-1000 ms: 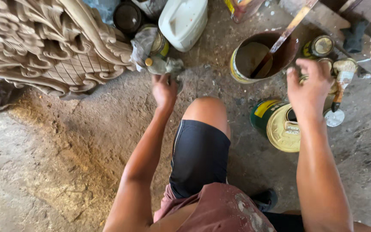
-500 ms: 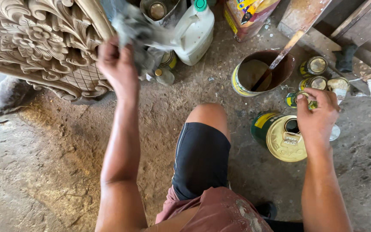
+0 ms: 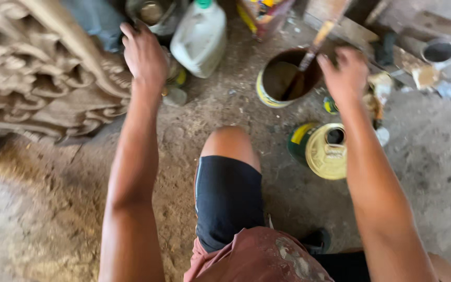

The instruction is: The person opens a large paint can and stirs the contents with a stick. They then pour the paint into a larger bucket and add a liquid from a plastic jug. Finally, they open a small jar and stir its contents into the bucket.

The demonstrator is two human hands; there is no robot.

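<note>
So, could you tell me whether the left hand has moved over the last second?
Yes. The left hand has risen from the small items on the ground to beside the white jug, close against the carved wood panel.

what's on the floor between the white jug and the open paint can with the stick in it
In the head view, only bare dirty floor with scattered grit lies between the white jug and the open paint can; nothing else stands in that stretch.

One head-worn camera looks steeply down (close range) over the person's bent knee at a dusty concrete floor (image 3: 53, 219); both forearms reach toward the frame's top.
</note>
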